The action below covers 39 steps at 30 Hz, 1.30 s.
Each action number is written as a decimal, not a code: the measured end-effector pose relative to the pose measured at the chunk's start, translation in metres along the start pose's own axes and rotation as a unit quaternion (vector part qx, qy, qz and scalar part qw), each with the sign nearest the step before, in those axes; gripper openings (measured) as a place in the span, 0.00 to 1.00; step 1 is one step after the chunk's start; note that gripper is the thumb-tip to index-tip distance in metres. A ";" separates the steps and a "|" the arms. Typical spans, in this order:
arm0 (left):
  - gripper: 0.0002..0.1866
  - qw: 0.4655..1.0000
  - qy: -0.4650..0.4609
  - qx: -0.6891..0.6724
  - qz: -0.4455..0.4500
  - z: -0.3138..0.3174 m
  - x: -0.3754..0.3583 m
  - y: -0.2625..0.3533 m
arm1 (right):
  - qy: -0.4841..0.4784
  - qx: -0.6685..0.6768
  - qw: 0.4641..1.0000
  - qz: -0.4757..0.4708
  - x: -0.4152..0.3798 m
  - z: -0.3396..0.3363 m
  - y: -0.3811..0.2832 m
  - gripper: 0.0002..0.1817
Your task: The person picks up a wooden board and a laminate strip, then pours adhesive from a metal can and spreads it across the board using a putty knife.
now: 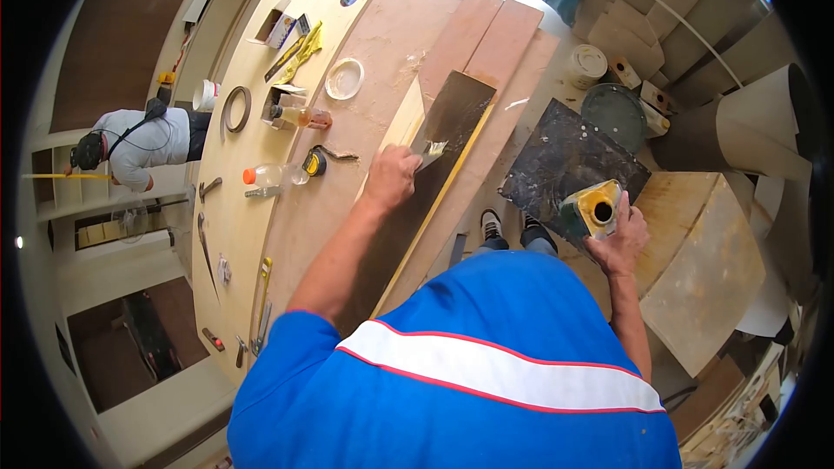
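My left hand (393,178) is closed around a small brush (432,153), its pale tip at the face of a long dark brown board (417,200). A darker, wet-looking patch shows on the board around the brush. The board lies lengthwise on the workbench, with a light yellow strip (459,169) along its right edge. Off the bench on the right, my right hand (620,239) grips a square metal can (596,210), stained yellow on top around a round dark opening. The can overlaps a dark, spotted panel (565,161) in this view.
On the bench are a tape measure (314,161), an orange-capped bottle (263,175), a white lid (345,79), a tape roll (235,109) and yellow gloves (304,52). A person (143,143) stands beyond the left side. Buckets (588,65) and a wooden box (704,252) are right.
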<state>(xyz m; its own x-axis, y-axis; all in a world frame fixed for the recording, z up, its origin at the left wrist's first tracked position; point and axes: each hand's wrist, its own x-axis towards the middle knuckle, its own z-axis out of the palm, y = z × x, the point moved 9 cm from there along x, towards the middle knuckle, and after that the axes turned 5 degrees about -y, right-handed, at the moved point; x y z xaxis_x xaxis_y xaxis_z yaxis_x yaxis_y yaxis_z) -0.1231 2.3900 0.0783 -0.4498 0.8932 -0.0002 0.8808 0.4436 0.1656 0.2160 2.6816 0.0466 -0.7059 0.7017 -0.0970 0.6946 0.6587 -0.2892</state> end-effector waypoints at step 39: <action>0.05 0.985 -0.113 0.050 0.119 0.050 0.023 -0.039 | -0.026 -0.024 0.998 -0.047 0.003 0.007 -0.021 0.59</action>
<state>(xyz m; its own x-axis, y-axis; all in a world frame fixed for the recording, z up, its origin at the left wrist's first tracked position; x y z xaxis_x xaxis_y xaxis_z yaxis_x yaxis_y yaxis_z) -0.1604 2.3971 0.0225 -0.1943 0.9613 -0.1954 0.9725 0.2149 0.0901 0.1980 2.6678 0.0454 -0.7732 0.6224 -0.1214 0.6305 0.7338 -0.2532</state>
